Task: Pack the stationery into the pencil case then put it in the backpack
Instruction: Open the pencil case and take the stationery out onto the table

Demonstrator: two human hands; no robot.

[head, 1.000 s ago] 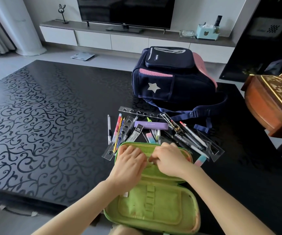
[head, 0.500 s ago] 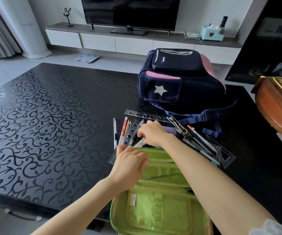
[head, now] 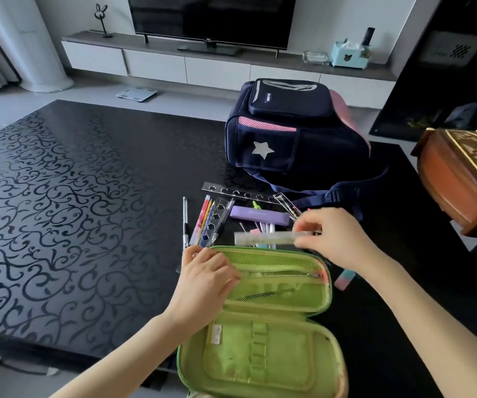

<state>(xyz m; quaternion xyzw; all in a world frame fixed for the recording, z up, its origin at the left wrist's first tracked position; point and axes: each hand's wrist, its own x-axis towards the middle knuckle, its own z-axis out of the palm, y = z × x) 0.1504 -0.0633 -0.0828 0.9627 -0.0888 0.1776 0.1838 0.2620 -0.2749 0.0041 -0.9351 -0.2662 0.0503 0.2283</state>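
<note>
My right hand (head: 332,239) pinched 1 end of the clear ruler (head: 263,238), just past the open pencil case (head: 260,351) at 12 o'clock. I judged it light, stiff, slick and easy to pinch. My left hand (head: 205,277) gripped the case's 9 o'clock edge.

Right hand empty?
No, the right hand pinches a pale ruler just beyond the open pencil case.

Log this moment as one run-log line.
step: packing | left hand: holds open green pencil case | right hand: pinches clear ruler above stationery pile | backpack: behind pile
</note>
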